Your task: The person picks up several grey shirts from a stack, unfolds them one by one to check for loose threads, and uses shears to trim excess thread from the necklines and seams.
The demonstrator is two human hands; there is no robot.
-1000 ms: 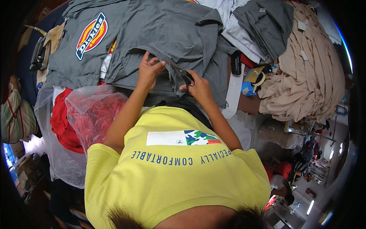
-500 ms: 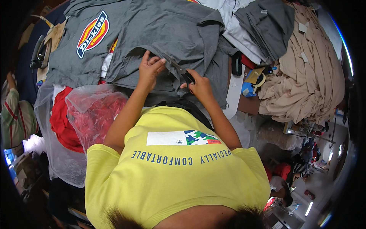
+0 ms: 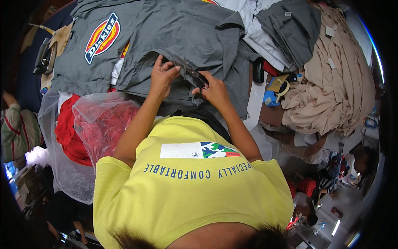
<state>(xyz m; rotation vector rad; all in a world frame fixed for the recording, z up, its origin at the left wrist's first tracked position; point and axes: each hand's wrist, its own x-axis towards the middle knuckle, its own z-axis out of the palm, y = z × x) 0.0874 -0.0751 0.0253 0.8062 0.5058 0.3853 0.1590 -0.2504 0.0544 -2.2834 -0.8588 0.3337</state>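
Grey shirt [image 3: 195,37] lies spread in front of us, its matte, soft-looking cloth rumpled into loose folds, a curved edge arching beside our hands. Our left hand [image 3: 161,79] rises from a bent elbow, one finger extended upward, the others curled toward the thumb; we cannot tell whether thumb and fingertips pinch the cloth. Our right hand [image 3: 216,91] angles inward, its fingers closed around the dark handles of the scissors [image 3: 196,74], whose slim metal blades slant toward the left thumb. To the left, a filmy, crinkled plastic bag [image 3: 74,178] holds red cloth [image 3: 69,130]; to the right (quite a heap) sits pleated-looking beige fabric [image 3: 327,91].
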